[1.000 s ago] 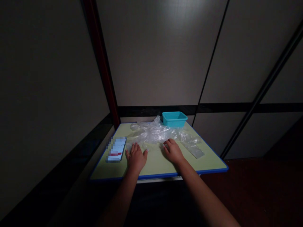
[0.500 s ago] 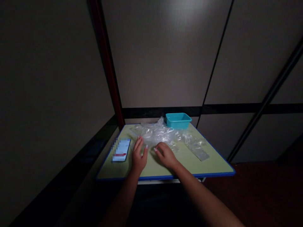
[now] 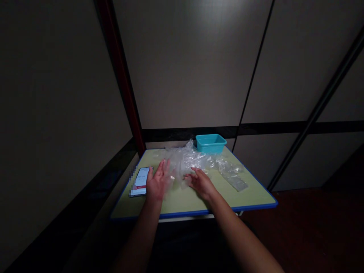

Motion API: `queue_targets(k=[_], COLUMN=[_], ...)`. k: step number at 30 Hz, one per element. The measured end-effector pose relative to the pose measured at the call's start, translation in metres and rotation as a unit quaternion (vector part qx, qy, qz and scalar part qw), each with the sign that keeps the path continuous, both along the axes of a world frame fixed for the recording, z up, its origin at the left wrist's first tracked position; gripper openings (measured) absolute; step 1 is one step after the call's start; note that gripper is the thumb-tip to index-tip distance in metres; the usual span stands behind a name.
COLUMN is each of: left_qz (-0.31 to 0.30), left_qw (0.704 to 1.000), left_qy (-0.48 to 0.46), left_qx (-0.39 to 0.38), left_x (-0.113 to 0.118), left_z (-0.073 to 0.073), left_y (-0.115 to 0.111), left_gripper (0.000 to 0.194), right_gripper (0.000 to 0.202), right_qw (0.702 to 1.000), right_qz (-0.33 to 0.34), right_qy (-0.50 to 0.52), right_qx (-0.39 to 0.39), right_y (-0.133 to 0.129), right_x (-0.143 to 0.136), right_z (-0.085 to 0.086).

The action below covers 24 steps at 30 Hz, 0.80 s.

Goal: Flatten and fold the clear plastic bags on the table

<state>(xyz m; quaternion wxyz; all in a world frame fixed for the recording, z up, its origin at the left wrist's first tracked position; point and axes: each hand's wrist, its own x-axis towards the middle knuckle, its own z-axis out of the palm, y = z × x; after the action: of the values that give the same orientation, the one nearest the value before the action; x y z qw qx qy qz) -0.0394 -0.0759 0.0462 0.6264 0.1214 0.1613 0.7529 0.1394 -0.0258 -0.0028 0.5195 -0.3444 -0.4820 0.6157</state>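
Crumpled clear plastic bags (image 3: 196, 160) lie in a heap across the back and middle of the small table. My left hand (image 3: 156, 184) is turned palm up beside the phone, its fingers and thumb spread. Blurred clear plastic sits close along its right side; whether they touch is unclear. On the other side of that plastic, my right hand (image 3: 201, 184) is half curled, with a gap between thumb and fingers. A loose edge of plastic lies at its fingertips, and no firm grip on it shows.
A phone (image 3: 141, 181) with a lit screen rests at the table's left edge. At the back right stands a turquoise plastic basket (image 3: 211, 146). The yellow-green table (image 3: 182, 204) has a blue rim, with wall panels (image 3: 193, 76) close behind it.
My left hand has moved left and turned its palm up, opening its fingers. My right hand has rolled and its fingers have parted. Plastic between the hands has shifted toward me.
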Motion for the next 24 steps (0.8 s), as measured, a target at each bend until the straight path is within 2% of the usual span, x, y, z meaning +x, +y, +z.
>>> queue_targets(k=[3, 7, 13, 17, 21, 24], left_qz=[-0.025, -0.061, -0.058, -0.035, -0.013, 0.033], left_qw=[0.997, 0.984, 0.955, 0.913, 0.856, 0.820], left_qy=[0.051, 0.132, 0.272, 0.393, 0.503, 0.562], left_qx=[-0.057, -0.098, -0.104, -0.104, -0.116, -0.103], left_x=[0.005, 0.008, 0.004, 0.002, -0.005, -0.008], left_z=[-0.007, -0.013, -0.010, -0.013, -0.010, 0.001], left_y=[0.004, 0.003, -0.003, 0.001, 0.003, -0.011], left_gripper=[0.041, 0.038, 0.032, 0.025, 0.028, 0.031], right_gripper=[0.039, 0.035, 0.033, 0.032, 0.058, 0.048], right_qw=[0.998, 0.997, 1.000, 0.998, 0.989, 0.974], right_qz=[0.029, 0.021, 0.009, -0.026, -0.083, -0.114], right_qy=[0.041, 0.065, -0.003, -0.059, -0.115, -0.187], right_qx=[-0.034, -0.038, -0.006, 0.015, 0.029, 0.053], right_y=[0.004, 0.009, -0.001, -0.024, -0.050, -0.060], right_x=[-0.002, 0.011, 0.036, 0.046, 0.062, 0.077], right_z=[0.005, 0.011, 0.015, 0.008, -0.002, -0.007])
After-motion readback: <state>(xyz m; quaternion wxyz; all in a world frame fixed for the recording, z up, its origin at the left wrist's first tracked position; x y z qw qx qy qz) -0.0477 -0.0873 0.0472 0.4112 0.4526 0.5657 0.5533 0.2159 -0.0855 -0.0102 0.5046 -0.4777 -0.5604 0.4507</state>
